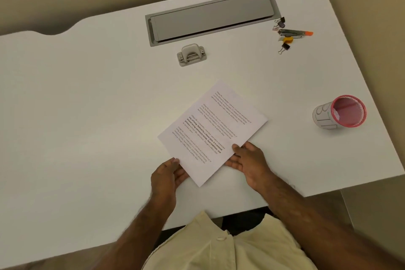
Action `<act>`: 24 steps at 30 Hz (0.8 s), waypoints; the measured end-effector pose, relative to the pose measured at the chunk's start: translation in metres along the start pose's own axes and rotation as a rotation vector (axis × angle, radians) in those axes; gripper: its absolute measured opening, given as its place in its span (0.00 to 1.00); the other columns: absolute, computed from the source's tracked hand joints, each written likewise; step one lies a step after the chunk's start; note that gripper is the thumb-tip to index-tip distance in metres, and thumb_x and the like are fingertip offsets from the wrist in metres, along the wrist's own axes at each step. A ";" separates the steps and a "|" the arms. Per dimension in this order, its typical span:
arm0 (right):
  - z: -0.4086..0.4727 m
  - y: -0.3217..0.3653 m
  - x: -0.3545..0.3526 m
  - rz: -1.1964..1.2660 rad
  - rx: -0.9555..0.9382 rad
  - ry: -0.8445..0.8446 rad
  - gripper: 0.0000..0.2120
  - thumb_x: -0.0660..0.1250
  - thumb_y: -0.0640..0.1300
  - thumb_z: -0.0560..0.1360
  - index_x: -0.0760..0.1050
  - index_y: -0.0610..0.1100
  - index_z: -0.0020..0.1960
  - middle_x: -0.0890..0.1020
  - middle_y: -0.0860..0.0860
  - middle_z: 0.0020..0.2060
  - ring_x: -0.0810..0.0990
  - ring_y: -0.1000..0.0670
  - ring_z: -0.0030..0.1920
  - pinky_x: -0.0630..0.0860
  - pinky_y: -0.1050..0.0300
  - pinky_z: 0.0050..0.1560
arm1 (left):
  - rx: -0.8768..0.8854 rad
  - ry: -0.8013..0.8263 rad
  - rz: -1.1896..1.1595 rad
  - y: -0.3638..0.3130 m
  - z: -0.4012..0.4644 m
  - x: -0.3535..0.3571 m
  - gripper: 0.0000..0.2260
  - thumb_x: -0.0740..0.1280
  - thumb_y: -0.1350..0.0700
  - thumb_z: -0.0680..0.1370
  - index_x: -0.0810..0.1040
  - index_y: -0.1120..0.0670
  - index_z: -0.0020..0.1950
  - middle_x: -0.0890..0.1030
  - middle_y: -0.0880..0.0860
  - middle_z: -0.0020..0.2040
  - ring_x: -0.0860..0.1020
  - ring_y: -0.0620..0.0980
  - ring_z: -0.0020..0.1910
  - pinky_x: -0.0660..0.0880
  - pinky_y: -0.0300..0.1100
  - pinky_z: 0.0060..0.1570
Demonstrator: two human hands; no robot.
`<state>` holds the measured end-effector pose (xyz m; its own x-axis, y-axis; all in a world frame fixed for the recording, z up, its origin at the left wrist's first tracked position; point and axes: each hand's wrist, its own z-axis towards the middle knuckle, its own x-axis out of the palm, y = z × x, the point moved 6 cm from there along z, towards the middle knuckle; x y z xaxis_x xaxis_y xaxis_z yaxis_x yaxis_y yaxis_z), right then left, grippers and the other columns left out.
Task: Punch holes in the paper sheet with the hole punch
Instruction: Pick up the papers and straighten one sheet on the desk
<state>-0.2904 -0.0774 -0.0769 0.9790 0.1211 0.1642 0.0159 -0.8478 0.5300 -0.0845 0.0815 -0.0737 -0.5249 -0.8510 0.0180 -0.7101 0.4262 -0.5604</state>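
A white paper sheet (212,131) with printed text lies tilted over the middle of the white desk (87,105). My left hand (166,178) pinches its near left edge, thumb on top. My right hand (248,163) holds its near right edge, thumb on the sheet and fingers beneath. A grey hole punch (191,54) stands farther back on the desk, apart from the paper and from both hands.
A grey cable tray lid (212,16) is set into the desk behind the punch. A stapler (293,33) and several binder clips (282,35) lie at the back right. A pink-rimmed pen cup (339,112) stands at the right near the desk edge.
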 end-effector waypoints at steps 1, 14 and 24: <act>0.001 0.000 -0.001 -0.005 -0.001 -0.001 0.11 0.65 0.37 0.84 0.82 0.43 0.64 0.90 0.45 0.55 0.90 0.43 0.53 0.87 0.51 0.45 | 0.021 0.025 -0.004 -0.006 0.005 -0.004 0.09 0.67 0.58 0.85 0.83 0.58 0.63 0.89 0.58 0.55 0.88 0.58 0.55 0.86 0.48 0.49; 0.010 0.020 -0.014 -0.187 0.079 0.258 0.11 0.68 0.39 0.84 0.82 0.42 0.65 0.88 0.42 0.58 0.90 0.42 0.51 0.87 0.48 0.44 | -0.110 0.511 0.170 -0.114 0.069 0.020 0.27 0.61 0.38 0.84 0.79 0.59 0.69 0.86 0.60 0.60 0.88 0.54 0.51 0.86 0.46 0.49; 0.020 0.053 -0.005 -0.323 0.070 0.357 0.13 0.71 0.40 0.82 0.81 0.44 0.66 0.89 0.44 0.57 0.90 0.43 0.49 0.87 0.50 0.43 | -0.103 0.635 0.289 -0.100 0.065 0.064 0.18 0.72 0.49 0.82 0.83 0.57 0.69 0.83 0.62 0.68 0.84 0.63 0.64 0.85 0.55 0.55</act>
<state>-0.2902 -0.1330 -0.0663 0.7911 0.5430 0.2817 0.3334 -0.7688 0.5456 -0.0164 -0.0355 -0.0699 -0.8491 -0.3693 0.3776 -0.5256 0.6619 -0.5345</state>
